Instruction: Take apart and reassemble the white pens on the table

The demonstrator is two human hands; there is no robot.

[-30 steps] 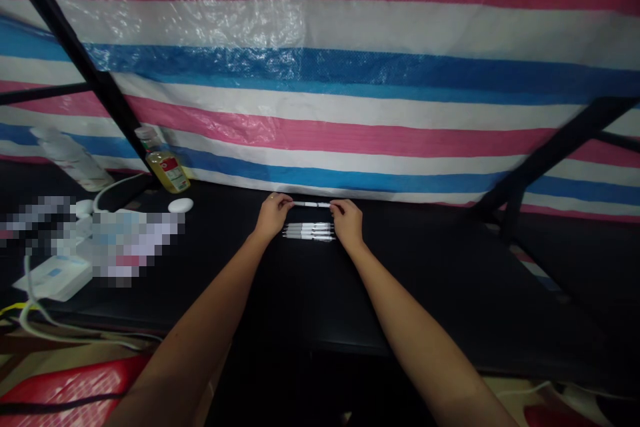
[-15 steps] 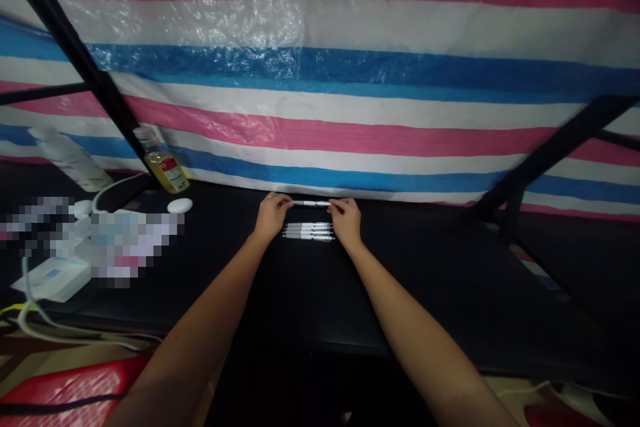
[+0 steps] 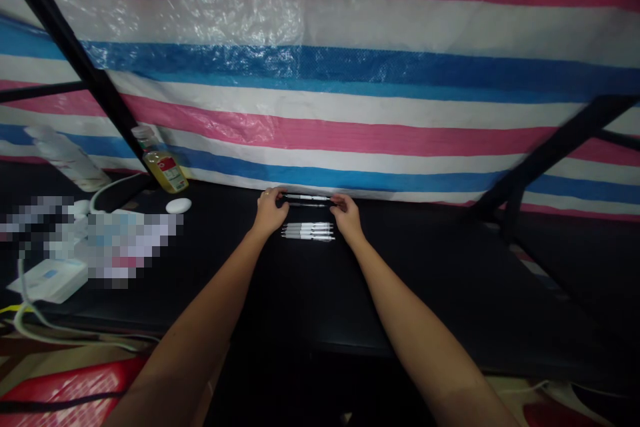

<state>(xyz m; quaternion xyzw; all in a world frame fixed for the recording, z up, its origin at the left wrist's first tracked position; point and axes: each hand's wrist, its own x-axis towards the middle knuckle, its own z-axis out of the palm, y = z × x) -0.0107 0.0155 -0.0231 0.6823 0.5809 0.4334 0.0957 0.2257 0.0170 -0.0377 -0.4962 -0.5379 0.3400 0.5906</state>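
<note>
My left hand (image 3: 273,210) and my right hand (image 3: 345,210) rest near the back edge of the black table, thumbs parted from fingers. Between them lies a white and dark pen (image 3: 307,197), level, its ends close to my forefingers. A fainter thin line (image 3: 307,205) runs parallel just below it, level with my thumbs; whether it is another pen or a reflection is unclear. Nearer to me, several white and silver pens (image 3: 307,232) lie side by side in a neat stack of rows, untouched by either hand.
At the left stand a bottle of yellow liquid (image 3: 169,172) and a pale bottle (image 3: 73,163). Near them are a white oval object (image 3: 179,205), a white box (image 3: 57,280) and cables. Black frame bars (image 3: 545,147) rise at both sides before a striped sheet (image 3: 350,137).
Thumbs and forefingers, earlier pinched at the ends of a pen, are now spread. The pen between my hands appears slightly farther back. The rows of pens have stayed in place.
</note>
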